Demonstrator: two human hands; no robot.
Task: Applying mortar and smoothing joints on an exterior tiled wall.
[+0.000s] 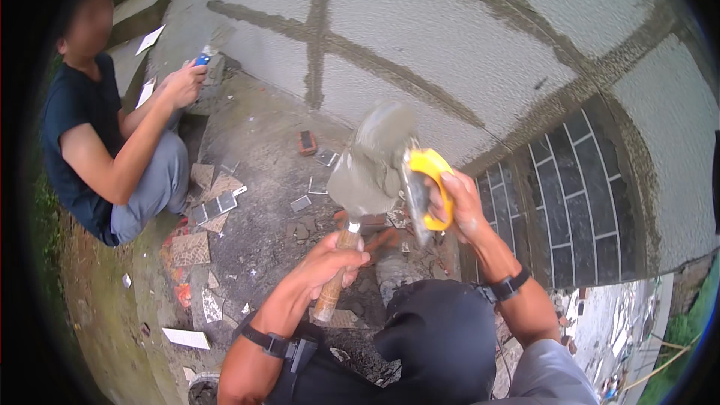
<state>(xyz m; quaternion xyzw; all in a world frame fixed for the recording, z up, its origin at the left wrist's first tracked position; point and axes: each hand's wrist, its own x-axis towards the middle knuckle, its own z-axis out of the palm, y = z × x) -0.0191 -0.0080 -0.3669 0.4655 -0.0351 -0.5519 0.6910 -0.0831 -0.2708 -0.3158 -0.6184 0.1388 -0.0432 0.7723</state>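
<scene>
My left hand (337, 262) is closed around the wooden handle (328, 300) of a trowel, whose blade is heaped with wet grey mortar (364, 169) in the middle of the view. My right hand (457, 202) grips the yellow handle (431, 161) of a metal float, held upright on edge against the right side of that mortar. The float's plate (414, 206) shows a grey smear, and its far face is hidden from me.
A person (90, 120) crouches at left, holding a blue-handled tool (201, 59). The grey wall (450, 45) bears darker mortar strips and, at lower right, dark brick-patterned tiles (577, 210). Broken tiles (191, 250) litter the concrete ground (251, 127). A bucket rim (202, 382) shows at lower left.
</scene>
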